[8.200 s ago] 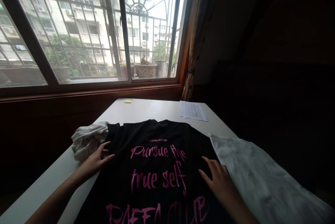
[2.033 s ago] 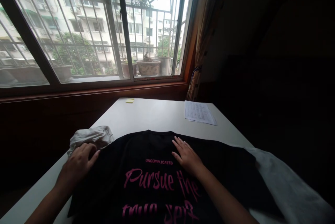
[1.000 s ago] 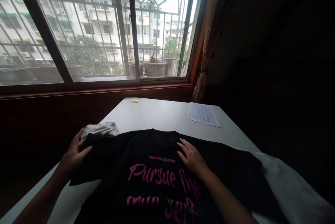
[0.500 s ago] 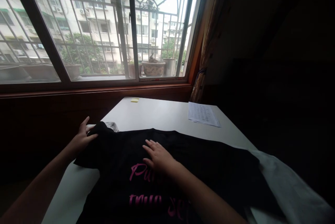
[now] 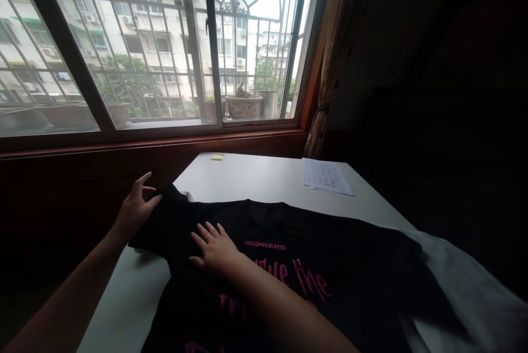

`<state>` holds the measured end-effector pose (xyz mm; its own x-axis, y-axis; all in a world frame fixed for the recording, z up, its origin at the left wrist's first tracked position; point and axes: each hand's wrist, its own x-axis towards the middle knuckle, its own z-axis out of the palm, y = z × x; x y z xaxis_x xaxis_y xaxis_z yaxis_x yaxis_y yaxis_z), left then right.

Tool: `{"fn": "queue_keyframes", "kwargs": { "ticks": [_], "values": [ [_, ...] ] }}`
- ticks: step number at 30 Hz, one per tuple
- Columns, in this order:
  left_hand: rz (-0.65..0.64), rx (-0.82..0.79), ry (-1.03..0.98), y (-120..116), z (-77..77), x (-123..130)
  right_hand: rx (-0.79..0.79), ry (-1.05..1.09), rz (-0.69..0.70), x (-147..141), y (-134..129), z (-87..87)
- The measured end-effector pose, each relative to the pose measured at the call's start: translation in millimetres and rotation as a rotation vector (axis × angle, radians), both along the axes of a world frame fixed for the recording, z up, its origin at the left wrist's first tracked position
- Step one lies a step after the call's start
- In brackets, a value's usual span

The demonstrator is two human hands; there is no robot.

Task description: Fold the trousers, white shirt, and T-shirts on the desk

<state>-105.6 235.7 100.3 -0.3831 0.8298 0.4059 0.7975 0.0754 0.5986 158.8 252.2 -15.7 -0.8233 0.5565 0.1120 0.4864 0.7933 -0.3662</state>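
Observation:
A black T-shirt (image 5: 350, 254) with pink lettering lies spread over a white table (image 5: 247, 177). My left hand (image 5: 138, 207) is at the shirt's left sleeve, its thumb on the cloth and its fingers apart at the sleeve's outer edge. Flat on the shirt front, left of the small pink word, rests my right hand (image 5: 214, 248), fingers spread. Light cloth (image 5: 462, 276) sticks out from under the shirt on the right, and a bit of it shows behind the left sleeve.
Yellow sticky notes (image 5: 217, 157) lie near the table's far left corner. Printed sheets (image 5: 328, 176) are at the far right. Beyond the table stand a barred window and a tied curtain (image 5: 317, 127).
My right hand has slid left across the shirt, uncovering the small pink word. The left sleeve lies more spread, covering most of the light cloth behind it. The view has shifted slightly.

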Motion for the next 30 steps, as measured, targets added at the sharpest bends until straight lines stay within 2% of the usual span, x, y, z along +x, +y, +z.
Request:
{"fn": "queue_keyframes", "kwargs": {
  "ticks": [4, 6, 8, 10, 13, 16, 19, 22, 26, 30],
  "values": [
    [-0.038, 0.096, 0.242, 6.2, -6.6, 5.2, -0.001, 0.008, -0.041, -12.0, 5.8, -1.7],
    [-0.002, 0.091, 0.412, 5.2, -12.6, 9.1, -0.004, 0.004, -0.038, -10.7, 7.5, -0.3],
    [0.055, 0.082, 0.562, 2.9, -17.2, 13.9, -0.001, 0.011, -0.014, -0.7, 10.7, 2.9],
    [0.042, 0.102, 0.657, 2.3, -19.5, 20.6, 0.025, 0.028, -0.006, 19.8, 17.4, 6.6],
    [-0.163, 0.112, 0.692, 8.2, -21.4, 37.4, 0.098, 0.033, -0.111, 68.5, 34.5, 10.3],
    [-0.422, -0.014, 0.659, 21.8, -30.0, 66.9, 0.16, 0.019, -0.343, 128.8, 53.4, 9.6],
    [-0.593, -0.174, 0.628, 39.6, -50.4, 106.7, 0.178, 0.012, -0.54, 184.1, 64.3, 5.4],
    [-0.655, -0.232, 0.622, 57.8, -78.1, 147.0, 0.184, -0.002, -0.683, 221.1, 66.5, -1.4],
    [-0.628, -0.281, 0.613, 77.8, -111.2, 182.4, 0.172, -0.024, -0.721, 241.2, 68.2, -11.5],
    [-0.559, -0.314, 0.603, 91.5, -128.8, 191.0, 0.146, -0.042, -0.712, 246.7, 77.0, -17.4]
  ]
}}
